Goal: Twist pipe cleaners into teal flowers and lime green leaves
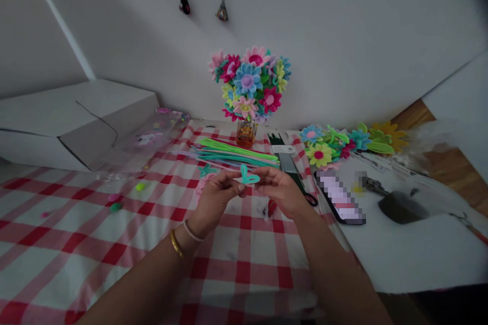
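Head view: my left hand (217,195) and right hand (280,190) both closed in fingertip pinch on teal pipe cleaner (248,176). It is bent into small loops and held in air at frame centre, above desk (244,264). Risks as I judge them:
- Thin grip, so springy wire could unbend or slip.
- It could drop into pipe cleaner pile (236,155) behind.
- Cut end might prick finger.

Phone (340,197) screen is pixelated; the right hand (282,192) half hides scissors (311,199)
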### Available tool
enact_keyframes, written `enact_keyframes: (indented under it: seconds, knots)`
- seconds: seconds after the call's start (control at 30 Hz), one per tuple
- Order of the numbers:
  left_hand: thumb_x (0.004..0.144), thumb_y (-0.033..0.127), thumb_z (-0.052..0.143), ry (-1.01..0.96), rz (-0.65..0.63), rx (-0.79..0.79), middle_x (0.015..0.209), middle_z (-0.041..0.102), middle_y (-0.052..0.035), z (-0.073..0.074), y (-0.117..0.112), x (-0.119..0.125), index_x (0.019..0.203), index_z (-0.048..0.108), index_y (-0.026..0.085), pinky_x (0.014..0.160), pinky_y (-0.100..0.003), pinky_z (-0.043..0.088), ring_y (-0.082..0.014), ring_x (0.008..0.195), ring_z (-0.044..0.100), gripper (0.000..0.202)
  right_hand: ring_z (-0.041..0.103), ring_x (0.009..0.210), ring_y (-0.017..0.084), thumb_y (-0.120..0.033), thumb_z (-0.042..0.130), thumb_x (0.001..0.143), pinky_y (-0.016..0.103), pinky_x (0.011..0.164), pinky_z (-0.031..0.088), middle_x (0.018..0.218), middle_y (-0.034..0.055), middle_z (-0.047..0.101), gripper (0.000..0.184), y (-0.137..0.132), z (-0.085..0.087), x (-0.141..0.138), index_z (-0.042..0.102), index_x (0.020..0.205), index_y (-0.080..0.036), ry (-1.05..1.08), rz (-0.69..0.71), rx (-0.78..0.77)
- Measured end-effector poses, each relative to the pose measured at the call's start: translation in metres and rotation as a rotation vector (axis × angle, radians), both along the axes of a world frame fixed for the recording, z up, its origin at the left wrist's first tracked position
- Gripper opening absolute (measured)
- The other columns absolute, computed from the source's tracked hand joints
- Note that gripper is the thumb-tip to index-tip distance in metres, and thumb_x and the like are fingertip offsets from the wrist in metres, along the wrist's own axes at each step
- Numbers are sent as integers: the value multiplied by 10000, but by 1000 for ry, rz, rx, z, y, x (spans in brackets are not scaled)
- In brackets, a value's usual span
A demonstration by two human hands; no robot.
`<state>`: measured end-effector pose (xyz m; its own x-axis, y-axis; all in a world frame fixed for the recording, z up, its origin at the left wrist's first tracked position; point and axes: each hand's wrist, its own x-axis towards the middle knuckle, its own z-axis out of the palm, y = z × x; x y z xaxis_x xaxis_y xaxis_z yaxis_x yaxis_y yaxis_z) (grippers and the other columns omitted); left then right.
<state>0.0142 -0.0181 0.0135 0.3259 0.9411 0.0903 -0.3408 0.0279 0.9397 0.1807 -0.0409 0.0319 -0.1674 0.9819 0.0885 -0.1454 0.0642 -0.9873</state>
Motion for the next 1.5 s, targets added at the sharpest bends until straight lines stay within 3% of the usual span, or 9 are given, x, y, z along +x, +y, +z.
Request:
enact_keyframes:
  seconds: [0.1,0.27,0.53,0.67,0.77,0.9,1.07,1.27,1.5]
  knots:
    - [644,171,667,-14,-6,10,610,633,21,-1,2,-1,886,622,171,651,-274,440,-119,597,576,246,578,805,154,-251,655,648,320,765,451,857,23,615,290,-3,4,-5,590,923,-188,-49,72,-7]
    - [634,152,670,-41,-134,-64,667,646,0,-1,-1,-1,711,645,155,671,-268,434,-117,640,573,82,540,636,104,-300,597,708,258,656,443,664,-13,569,133,-2,5,-7,608,713,-168,-160,-35,38]
    - [651,171,668,5,-332,-105,661,647,-22,0,-4,-3,727,669,142,703,-293,428,-134,649,582,82,443,483,72,-290,580,716,208,467,322,512,-47,485,196,-2,4,-6,529,578,-160,-245,-8,55]
    - [637,186,679,9,-167,-115,664,655,-20,-5,2,-4,698,682,150,693,-280,428,-130,656,572,71,470,548,85,-352,606,689,216,513,360,610,-24,541,191,-1,2,-5,591,683,-161,-314,-81,63]
    - [629,206,684,2,-15,-102,608,637,-1,-7,5,-4,631,673,159,652,-267,425,-116,608,554,48,465,555,87,-361,634,653,217,505,357,648,-21,550,213,-1,-3,-5,612,742,-169,-409,-17,3]
    - [613,194,685,8,-3,-87,591,629,10,-3,3,-2,592,658,157,618,-254,416,-104,577,538,51,402,497,65,-316,617,664,200,466,311,561,-47,483,151,-3,-9,-9,585,646,-170,-498,109,-6]
    - [608,185,675,105,89,-2,543,594,20,3,1,-3,554,635,149,592,-243,403,-95,548,510,77,349,403,51,-342,565,705,183,374,243,479,-60,419,202,-3,-9,-7,524,614,-166,-419,12,-61]
    - [625,207,668,158,-49,-21,630,639,-7,0,1,-3,630,647,142,665,-270,418,-118,621,544,69,441,384,65,-408,544,727,174,347,311,509,-35,513,252,-1,-8,-10,484,678,-169,-133,-101,-109]
    - [672,259,624,129,-180,-31,575,591,-7,1,-3,0,633,570,132,576,-262,415,-113,543,522,143,475,404,81,-415,483,774,190,390,350,507,-39,528,242,-2,-9,-14,483,711,-181,-345,-184,35]
